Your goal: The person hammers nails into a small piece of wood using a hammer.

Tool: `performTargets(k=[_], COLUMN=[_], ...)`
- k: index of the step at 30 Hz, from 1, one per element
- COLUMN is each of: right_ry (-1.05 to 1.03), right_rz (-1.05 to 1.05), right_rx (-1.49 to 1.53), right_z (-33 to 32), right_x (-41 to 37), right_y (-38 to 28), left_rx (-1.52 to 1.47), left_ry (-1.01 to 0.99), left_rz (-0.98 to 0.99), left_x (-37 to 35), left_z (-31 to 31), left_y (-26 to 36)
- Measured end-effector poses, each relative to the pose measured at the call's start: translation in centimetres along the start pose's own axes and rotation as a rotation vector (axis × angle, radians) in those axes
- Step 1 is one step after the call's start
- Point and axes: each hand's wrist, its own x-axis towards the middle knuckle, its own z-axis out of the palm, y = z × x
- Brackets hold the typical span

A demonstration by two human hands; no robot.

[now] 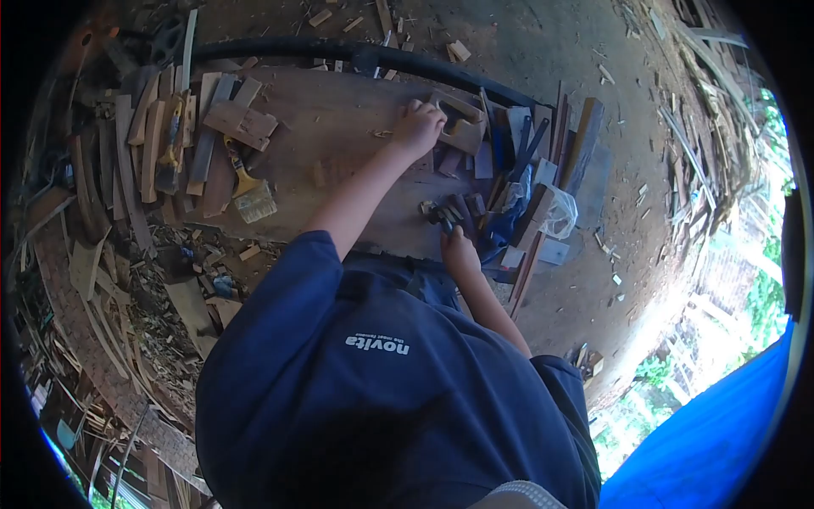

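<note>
Hands at block and dark items, tabletop [297, 119].
Left hand [417, 131]: fingers curled beside the block [467, 137], grip unclear. Right hand [460, 253]: fingers bent at dark items [455, 207], hold unclear. Good handling: firm support, fingertips clear of edges.

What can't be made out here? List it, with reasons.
All in the head view:
Left hand: anything under its palm, hidden by the hand.
Right hand: its exact grip, too small and dark.
Clear bag: contents, if any, lost in glare.
Blue sheet: far side, cut by frame edge.
</note>
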Motion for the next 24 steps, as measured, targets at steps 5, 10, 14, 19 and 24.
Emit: performTargets(k=[5,10,14,19,24], right_ry=[-0.059,-0.058,-0.049,-0.072,-0.064], right_rz=[0.003,0.011,-0.006,0.010,0.004], right_rx=[-0.044,-0.013,0.043,0.007,0.011], right_z=[-1.2,-0.6,-0.7,-1.2,-0.7], right_x=[0.4,0.2,0.1,0.2,0.3], right_y=[-0.8,-0.1,-0.1,-0.5,-0.1], left_rx=[0.276,0.324,0.285,0.178,0.123], left_ry=[-0.162,-0.134,-0.096,-0.084,0.031], left_rz=[-0.036,-0.042,-0.086,-0.111,-0.101], left_x=[2.5,2.7,2.4,1.8,1.4], left_z=[2.6,5.0,5.6,5.0,4.6], left_y=[2.2,1.3,1.0,1.5,1.8])
